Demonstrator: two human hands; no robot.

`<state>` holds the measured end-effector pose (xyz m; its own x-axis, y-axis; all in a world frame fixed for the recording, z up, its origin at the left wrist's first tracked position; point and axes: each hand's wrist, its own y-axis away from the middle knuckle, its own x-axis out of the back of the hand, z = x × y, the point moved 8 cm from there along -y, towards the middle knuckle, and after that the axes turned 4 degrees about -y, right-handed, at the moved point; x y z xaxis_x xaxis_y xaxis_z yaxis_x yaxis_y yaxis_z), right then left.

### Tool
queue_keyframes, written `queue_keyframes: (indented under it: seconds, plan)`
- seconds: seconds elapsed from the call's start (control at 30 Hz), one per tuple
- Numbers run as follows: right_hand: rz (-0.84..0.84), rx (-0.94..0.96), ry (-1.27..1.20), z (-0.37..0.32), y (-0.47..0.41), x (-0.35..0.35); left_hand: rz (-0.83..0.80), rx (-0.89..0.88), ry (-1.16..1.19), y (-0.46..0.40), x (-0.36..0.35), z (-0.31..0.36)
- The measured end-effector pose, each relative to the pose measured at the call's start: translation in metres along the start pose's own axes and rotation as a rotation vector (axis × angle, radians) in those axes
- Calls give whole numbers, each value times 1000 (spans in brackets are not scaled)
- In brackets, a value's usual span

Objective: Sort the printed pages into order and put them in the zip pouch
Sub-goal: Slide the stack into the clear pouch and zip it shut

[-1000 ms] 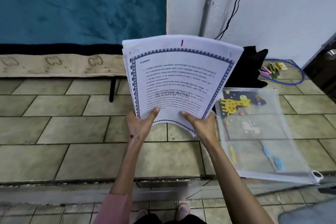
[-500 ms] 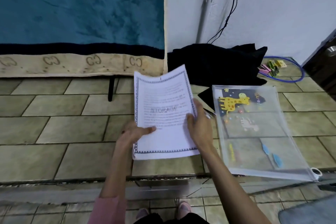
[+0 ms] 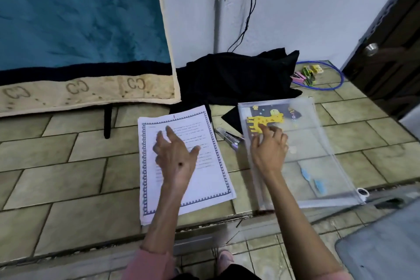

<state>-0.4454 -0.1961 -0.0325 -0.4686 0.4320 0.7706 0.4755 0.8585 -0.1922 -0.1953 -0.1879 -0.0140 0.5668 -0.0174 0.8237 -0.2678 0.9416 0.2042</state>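
The left hand (image 3: 176, 157) is spread above the stack of printed pages (image 3: 204, 179), fingers apart and nearly straight, gripping nothing; whether the palm touches the paper cannot be told. The right hand (image 3: 269, 146) reaches onto the near-left part of the clear zip pouch (image 3: 318, 150), fingers bent with their tips on the plastic by the yellow giraffe print — whether they pinch it is unclear.

The pages lie flat on the tiled floor (image 3: 68, 177), slightly turned, their near edge close to the step's lip. The pouch lies just to their right, a strip of bare tile between the two. In that strip's far end sits a stapler (image 3: 228, 137), beside the pouch's left edge. A black cloth (image 3: 236, 77) lies past both, its folds reaching the pouch's far corner. Left of the pages there is open tile up to the hanging blanket (image 3: 79, 29) and a dark leg beneath it.
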Motion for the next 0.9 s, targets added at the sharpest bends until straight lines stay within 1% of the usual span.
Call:
queue_keyframes:
  seconds: [0.03,0.1,0.13,0.17,0.2,0.27,0.37,0.4,0.47,0.5,0.53,0.6,0.67,0.7,0.77,0.83,0.9]
  plan:
    - [39,-117,23,30,-14,16,-71,-76,132,5,-16,28]
    - [58,-373,84,93,-32,42,-347,-149,307,25,-60,80]
    - [31,-484,110,120,-34,49,-471,-141,328,36,-81,96]
    - [-16,-567,122,141,-33,52,-550,-128,316,44,-99,108]
    - [-64,-614,116,156,-31,50,-593,-117,291,53,-110,115]
    - [-117,-614,104,168,-28,43,-612,-84,254,59,-127,119]
    - [-103,-569,137,167,-24,37,-690,48,333,64,-146,116]
    - [-86,-564,146,167,-23,38,-613,47,360,57,-144,115]
    - [-50,-561,136,166,-23,40,-367,-6,440,33,-135,118]
    - [-29,-560,110,164,-23,43,-306,-33,502,28,-129,122]
    - [-3,-565,65,161,-24,46,-309,-59,576,25,-124,126]
    - [66,-568,-38,151,-27,58,-382,-96,704,21,-116,131]
    - [89,-501,-144,135,-34,65,-402,-141,798,16,-90,129]
    - [66,-449,-229,121,-38,66,-369,-164,782,11,-70,122]
    - [-31,-342,-481,82,-41,58,-268,-178,740,-6,-26,91]
    - [-187,-270,-688,34,-36,37,-225,-118,816,-23,13,44]
    - [-369,-242,-814,-14,-22,2,-183,-8,871,-36,42,-12]
